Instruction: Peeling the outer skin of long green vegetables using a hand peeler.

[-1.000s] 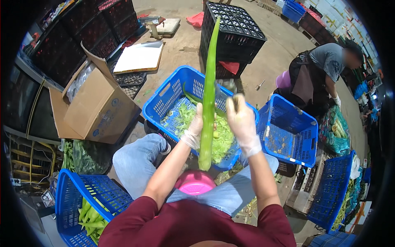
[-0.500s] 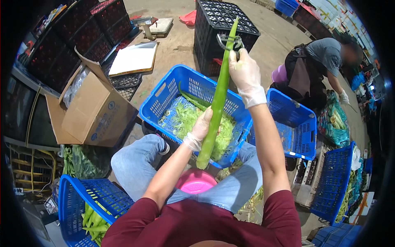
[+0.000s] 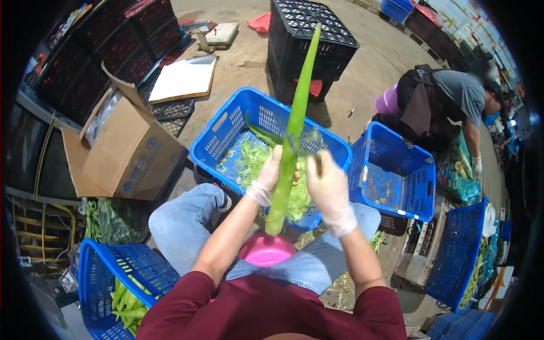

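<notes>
A long, pale-green celtuce stem (image 3: pixel 298 113) stands slantwise before me, thin end up and away, thick end low near my knees. My gloved left hand (image 3: pixel 267 173) is closed around its lower half from the left. My gloved right hand (image 3: pixel 327 187) is closed on a peeler (image 3: pixel 306 140), whose blurred head lies against the stem's right side about midway. Under both hands is a blue plastic crate (image 3: pixel 207 133), with pale-green peelings (image 3: pixel 252 161) and another green stem (image 3: pixel 260 133) inside. A pink basin (image 3: pixel 266 250) sits between my legs.
A blue crate (image 3: pixel 420 175) with scraps stands to the right; another with green stems (image 3: pixel 129 306) is at lower left. A cardboard box (image 3: pixel 133 153) stands left, stacked black crates (image 3: pixel 306 51) ahead. At right, a co-worker (image 3: pixel 436 93) bends over a green bag (image 3: pixel 460 170).
My right hand has come down with the peeler from near the stem's thin end to its middle. The left hand keeps its hold. The co-worker's gloved hand has moved lower, to the green bag.
</notes>
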`<state>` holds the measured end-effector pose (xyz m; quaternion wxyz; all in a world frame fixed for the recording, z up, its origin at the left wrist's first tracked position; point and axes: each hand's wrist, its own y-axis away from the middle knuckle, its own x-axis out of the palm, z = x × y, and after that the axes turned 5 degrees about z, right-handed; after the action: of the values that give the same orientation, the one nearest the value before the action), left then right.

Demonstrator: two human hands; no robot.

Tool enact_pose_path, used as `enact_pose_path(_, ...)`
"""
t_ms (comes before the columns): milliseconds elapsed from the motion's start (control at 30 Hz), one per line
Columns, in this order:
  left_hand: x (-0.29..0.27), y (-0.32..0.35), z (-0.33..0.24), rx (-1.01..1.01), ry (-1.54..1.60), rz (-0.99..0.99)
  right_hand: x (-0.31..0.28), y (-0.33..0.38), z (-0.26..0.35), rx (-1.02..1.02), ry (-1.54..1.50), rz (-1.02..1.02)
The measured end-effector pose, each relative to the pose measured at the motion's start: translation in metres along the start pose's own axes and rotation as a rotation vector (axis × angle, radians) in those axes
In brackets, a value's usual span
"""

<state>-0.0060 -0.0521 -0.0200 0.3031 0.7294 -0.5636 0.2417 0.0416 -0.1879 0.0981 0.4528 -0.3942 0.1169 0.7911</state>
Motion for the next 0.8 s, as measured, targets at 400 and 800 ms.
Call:
enact_pose_path(400, 0.023, 0.011, -0.001, -0.069, -0.097, 0.13, -0.068, -0.163, 0.021, -0.156, 0.198, -0.414)
enact_pose_path(800, 0.021, 0.013, -0.004, -0.036, -0.177, 0.12, -0.026, -0.115, 0.006, -0.125, 0.149, -0.277)
